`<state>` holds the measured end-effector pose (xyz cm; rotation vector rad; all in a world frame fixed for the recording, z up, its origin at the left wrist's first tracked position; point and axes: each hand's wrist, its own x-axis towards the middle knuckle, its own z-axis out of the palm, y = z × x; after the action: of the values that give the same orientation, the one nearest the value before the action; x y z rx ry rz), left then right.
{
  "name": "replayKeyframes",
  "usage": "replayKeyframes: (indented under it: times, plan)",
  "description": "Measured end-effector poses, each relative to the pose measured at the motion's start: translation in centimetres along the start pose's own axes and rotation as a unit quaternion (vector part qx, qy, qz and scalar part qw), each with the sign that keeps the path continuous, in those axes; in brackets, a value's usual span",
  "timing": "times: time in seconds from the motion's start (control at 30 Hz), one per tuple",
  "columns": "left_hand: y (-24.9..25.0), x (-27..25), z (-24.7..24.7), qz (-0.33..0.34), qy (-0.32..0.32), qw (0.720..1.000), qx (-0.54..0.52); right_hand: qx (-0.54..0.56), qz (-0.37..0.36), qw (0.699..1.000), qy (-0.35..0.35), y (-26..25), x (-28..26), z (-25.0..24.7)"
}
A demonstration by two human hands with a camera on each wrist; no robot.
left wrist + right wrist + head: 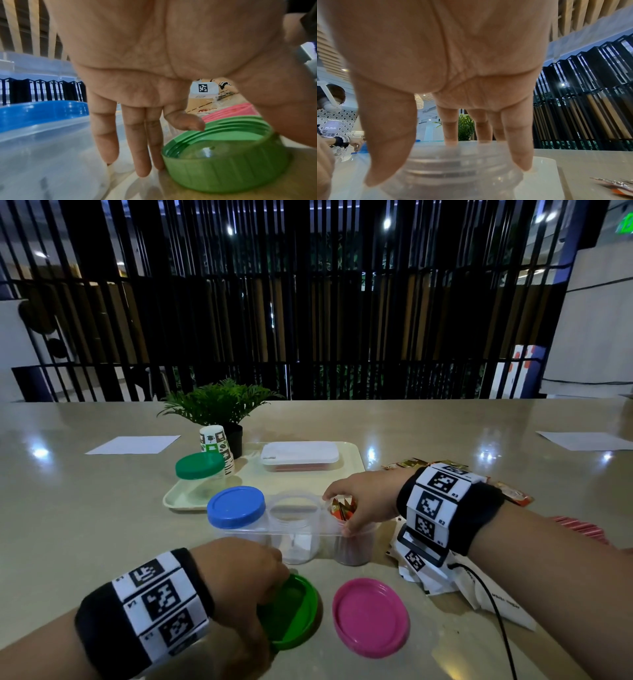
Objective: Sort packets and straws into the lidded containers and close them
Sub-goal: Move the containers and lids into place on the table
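Clear plastic forms the right-hand jar [354, 537], which stands at the centre of the head view with red and gold packets [342, 508] upright inside it. My right hand [363, 501] is spread over the jar's open mouth: in the right wrist view the fingers [518, 146] and thumb reach straight down around the threaded neck [453, 166], tips against the rim. I cannot tell whether any fingertip pinches a packet.

To the left of this jar, touching it, stands an uncapped middle jar [294, 525], and left of that a jar closed with a blue lid [236, 506]. All three sit in one clear holder [274, 534].

My left hand [239, 573] is in the lower left of the head view, at the green lid [291, 611], which lies threads-up on the table [85, 525]. In the left wrist view the index finger [185, 121] curls onto the lid's far rim and the thumb is against the near rim; the other fingers hang straight beside the lid.

A pink lid [371, 616] lies just right of the green one, apart from it.

Further up the frame, a cream tray [352, 460] carries a green-capped jar [200, 474], a paper cup stack [215, 445] and a white-lidded box [299, 455]. A potted plant [219, 405] stands behind the tray. Loose packets [513, 493] lie at the right, beyond my wrist.
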<state>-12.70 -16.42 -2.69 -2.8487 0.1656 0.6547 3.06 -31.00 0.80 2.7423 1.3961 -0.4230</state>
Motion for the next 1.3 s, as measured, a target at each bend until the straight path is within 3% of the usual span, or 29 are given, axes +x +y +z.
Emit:
replayKeyframes:
  times: [0.13, 0.33, 0.4, 0.7, 0.87, 0.97, 1.07, 1.17, 1.3]
  plan:
    - [-0.1, -0.5, -1.1, -0.022, 0.007, 0.999, -0.03, 0.004, 0.002, 1.0, -0.001, 0.1, 0.1, 0.0]
    - [-2.0, -0.9, -5.3, -0.066, 0.176, 0.979, -0.078, 0.006, 0.004, 1.0, -0.003, 0.1, 0.0, -0.1]
    - [-3.3, 0.1, -5.8, -0.087, 0.198, 0.972, -0.09, 0.008, 0.002, 1.0, -0.004, 0.1, -0.1, -0.2]
    - [-4.8, 4.6, -4.4, -0.145, 0.084, 0.98, -0.109, 0.002, -0.011, 1.0, -0.012, 0.3, -0.3, -0.2]
    - [-4.6, 4.6, -4.2, -0.145, 0.092, 0.981, -0.088, 0.012, -0.024, 1.0, -0.007, 0.7, -0.4, 0.0]
    - [-4.7, 4.7, -4.1, -0.144, 0.098, 0.981, -0.086, 0.072, -0.024, 0.997, -0.007, 1.6, -1.1, -0.1]
    - [-4.9, 4.8, -4.2, -0.142, 0.102, 0.981, -0.081, 0.152, -0.016, 0.987, 0.039, 3.3, -2.3, -1.1]
    - [-5.0, 5.0, -4.3, -0.139, 0.103, 0.982, -0.076, 0.137, 0.016, 0.987, 0.087, 5.6, -3.4, -2.2]
    - [-5.2, 5.2, -4.5, -0.136, 0.096, 0.983, -0.075, 0.067, 0.073, 0.995, 0.003, 7.4, -4.1, -1.3]
